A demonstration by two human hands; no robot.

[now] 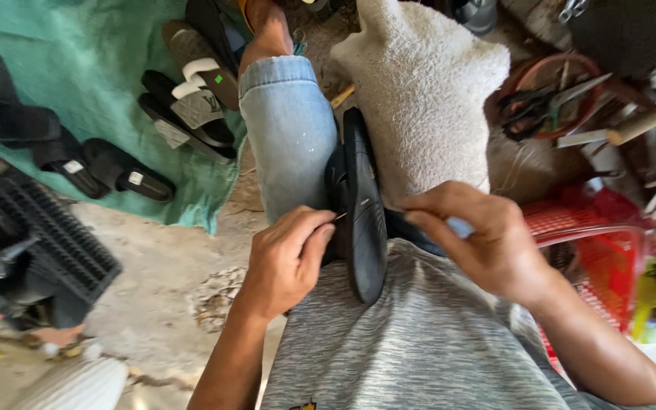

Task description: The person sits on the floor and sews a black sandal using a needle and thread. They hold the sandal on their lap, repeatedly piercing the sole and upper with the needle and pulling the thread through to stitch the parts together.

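A black sandal (362,205) stands on its edge between my knees, its sole facing right. My left hand (290,258) is at the sandal's left side, thumb and forefinger pinched on a thin needle (339,217) by the strap. On the sandal's right side my right hand (480,239) has its fingertips closed together against the sole's edge; whether it holds a thread I cannot tell. My left leg in blue jeans (286,129) stretches forward. A white towel (419,91) covers my right knee.
Several black slide sandals (191,106) lie on a green cloth (77,83) at upper left. A black crate (47,243) sits at the left. A red basket (601,243) is at the right, with scissors and tools (548,102) in a round tray behind it.
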